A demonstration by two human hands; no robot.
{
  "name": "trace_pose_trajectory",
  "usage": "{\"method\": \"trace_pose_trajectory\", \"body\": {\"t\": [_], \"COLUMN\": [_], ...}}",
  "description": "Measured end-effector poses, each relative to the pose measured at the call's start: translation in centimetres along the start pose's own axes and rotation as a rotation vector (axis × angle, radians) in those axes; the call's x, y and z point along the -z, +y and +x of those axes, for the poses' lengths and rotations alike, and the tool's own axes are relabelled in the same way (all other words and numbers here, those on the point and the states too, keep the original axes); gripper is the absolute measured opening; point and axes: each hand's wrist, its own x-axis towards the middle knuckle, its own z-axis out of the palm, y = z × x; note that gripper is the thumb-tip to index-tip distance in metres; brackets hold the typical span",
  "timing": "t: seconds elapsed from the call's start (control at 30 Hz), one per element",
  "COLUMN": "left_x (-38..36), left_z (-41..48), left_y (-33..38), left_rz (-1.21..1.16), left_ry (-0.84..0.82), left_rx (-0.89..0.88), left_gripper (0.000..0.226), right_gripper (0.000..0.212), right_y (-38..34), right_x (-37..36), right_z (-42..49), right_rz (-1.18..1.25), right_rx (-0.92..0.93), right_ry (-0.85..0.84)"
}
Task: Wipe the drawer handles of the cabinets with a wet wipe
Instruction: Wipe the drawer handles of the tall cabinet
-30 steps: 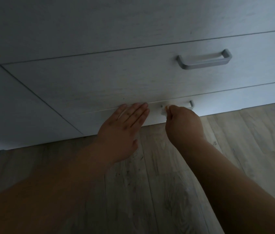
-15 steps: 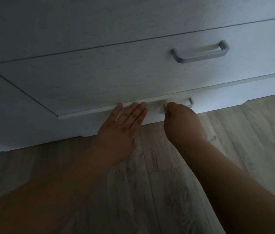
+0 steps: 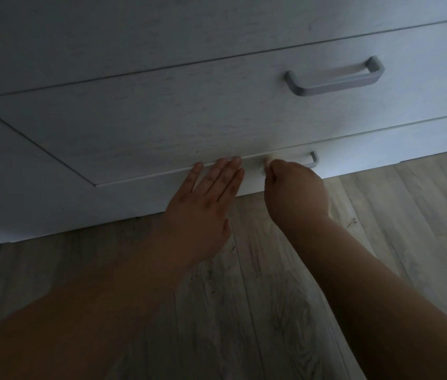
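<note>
Change: since half a second ago the left hand and right hand stay put; the wipe remains at the left end of the lower handle.
Right fingers: curled, pinching the white wipe against that handle, just right of centre frame.
Left fingers: straight, close together, flat on the bottom drawer, tips at the edge of the middle drawer.
Upper handle: grey, upper right, untouched.
Floor: wood planks across the lower frame.

dim overall | light from right along floor | left shadowed | wide-angle bowing at edges
</note>
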Motion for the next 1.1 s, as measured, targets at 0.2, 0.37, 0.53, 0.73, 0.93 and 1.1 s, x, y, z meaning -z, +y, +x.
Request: {"method": "trace_pose_trajectory", "body": {"t": [0.2, 0.37, 0.53, 0.73, 0.93, 1.1], "left_x": [-0.4, -0.4, -0.4, -0.7, -0.7, -0.7], "left_z": [-0.4, -0.8, -0.7, -0.2, -0.1, -0.4], "left_y": [-0.9, -0.6, -0.1, -0.3, -0.1, 0.0], "left_rz": [0.000, -0.004, 0.015, 0.018, 0.009, -0.013], "left_ry": [0.068, 0.064, 0.071, 0.072, 0.094, 0.071], "left_rx": [0.001, -0.010, 0.017, 0.032, 0.041, 0.032], "left_gripper": [0.079, 0.083, 0.084, 0.079, 0.081, 0.084], "right_gripper": [0.028, 0.031, 0.020, 0.029, 0.026, 0.030], "right_y": [1.1, 0.5, 1.2, 1.1, 1.0, 2.6], "right_x": [0.6, 1.0, 0.8, 1.1, 0.2, 0.7], "right_z": [-0.1, -1.0, -1.3, -1.6, -0.7, -1.0], "right_rz": [-0.041, 0.028, 0.013, 0.070, 0.059, 0.054], "right_rx": [-0.003, -0.032, 0.006, 0.040, 0.006, 0.020], "right_ry": [-0.049, -0.063, -0.006, 0.014, 0.018, 0.067]}}
